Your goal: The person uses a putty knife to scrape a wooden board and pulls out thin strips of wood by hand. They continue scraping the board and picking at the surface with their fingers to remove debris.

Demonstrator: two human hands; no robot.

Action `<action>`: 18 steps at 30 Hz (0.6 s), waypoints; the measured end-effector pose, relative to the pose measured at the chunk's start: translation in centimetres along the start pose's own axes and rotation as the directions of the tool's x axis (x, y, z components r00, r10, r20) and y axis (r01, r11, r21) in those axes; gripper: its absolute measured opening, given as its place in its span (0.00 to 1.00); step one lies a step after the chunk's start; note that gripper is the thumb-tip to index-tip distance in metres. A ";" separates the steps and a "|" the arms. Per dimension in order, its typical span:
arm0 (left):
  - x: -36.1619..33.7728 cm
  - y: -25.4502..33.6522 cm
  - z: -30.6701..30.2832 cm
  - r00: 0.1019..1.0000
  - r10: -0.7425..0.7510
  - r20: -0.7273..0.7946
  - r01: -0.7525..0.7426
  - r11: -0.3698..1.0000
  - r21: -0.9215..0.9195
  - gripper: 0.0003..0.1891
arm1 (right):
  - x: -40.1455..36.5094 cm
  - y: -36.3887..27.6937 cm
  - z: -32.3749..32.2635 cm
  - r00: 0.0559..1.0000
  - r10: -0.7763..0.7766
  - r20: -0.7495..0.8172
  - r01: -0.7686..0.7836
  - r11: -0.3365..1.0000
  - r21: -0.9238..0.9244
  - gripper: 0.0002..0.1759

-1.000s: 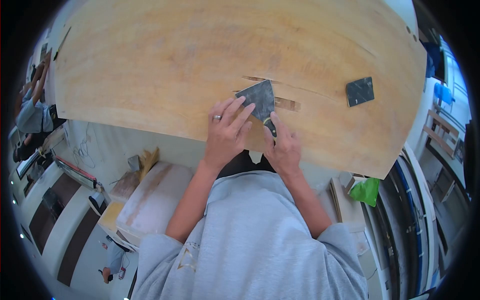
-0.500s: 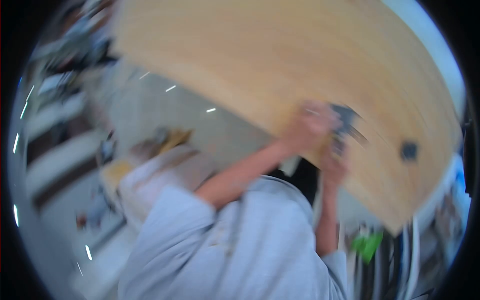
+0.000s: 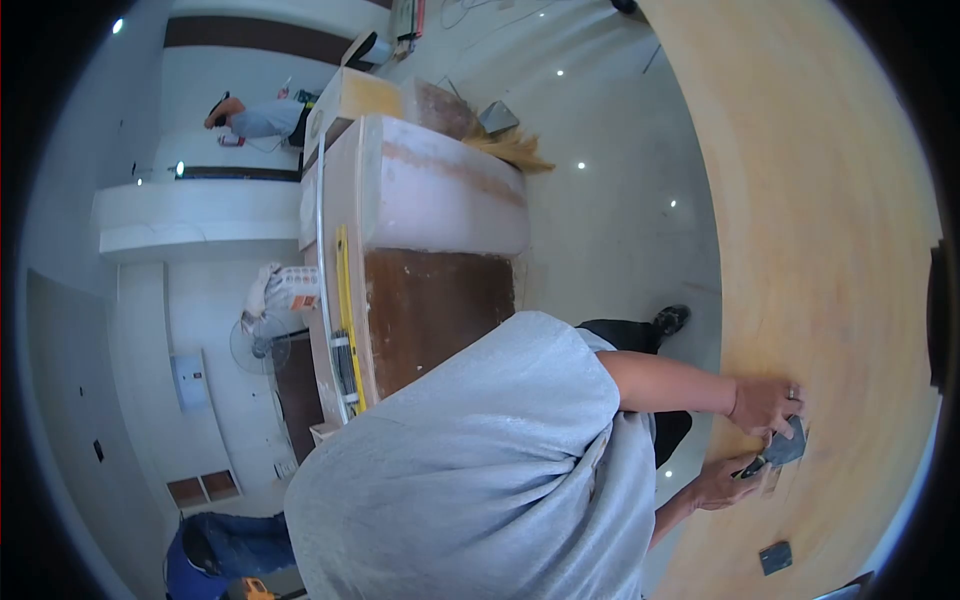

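A pale wooden surface fills the right side. My left hand, with a ring on one finger, has its fingers bent onto the upper edge of a dark, flat square plate. Just below it, my right hand is wrapped round a black-handled tool, whose front end meets the plate. Whether plate and tool are one piece is unclear. Small brownish marks lie on the wood beside the plate. Another dark square piece rests on the wood farther down.
A co-worker in blue bends at the lower left, near an orange tool. Another person is far off at the upper left. A pinkish box-like unit carries a yellow level. A fan stands behind it.
The view has swung round and sharpened, so the wooden surface now lies at the right. Both hands remain close together at the dark plate. The co-worker in blue has come into view.
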State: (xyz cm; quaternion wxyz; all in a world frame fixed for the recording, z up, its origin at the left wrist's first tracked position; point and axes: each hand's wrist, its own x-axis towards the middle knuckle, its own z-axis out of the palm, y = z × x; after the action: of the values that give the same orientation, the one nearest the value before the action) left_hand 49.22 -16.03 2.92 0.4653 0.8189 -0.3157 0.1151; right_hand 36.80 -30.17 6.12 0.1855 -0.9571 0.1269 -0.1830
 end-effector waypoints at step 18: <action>1.4 4.2 -4.5 0.977 -0.207 0.055 0.203 0.977 0.071 0.45 | 3.8 -4.2 -8.2 0.907 0.292 0.304 -0.361 0.910 0.203 0.23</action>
State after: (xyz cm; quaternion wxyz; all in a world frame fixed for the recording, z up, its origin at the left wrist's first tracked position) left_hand 48.16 -14.39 8.90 0.4379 0.8649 -0.2401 0.0510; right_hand 37.75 -30.08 16.05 0.3505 -0.9058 0.2357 -0.0334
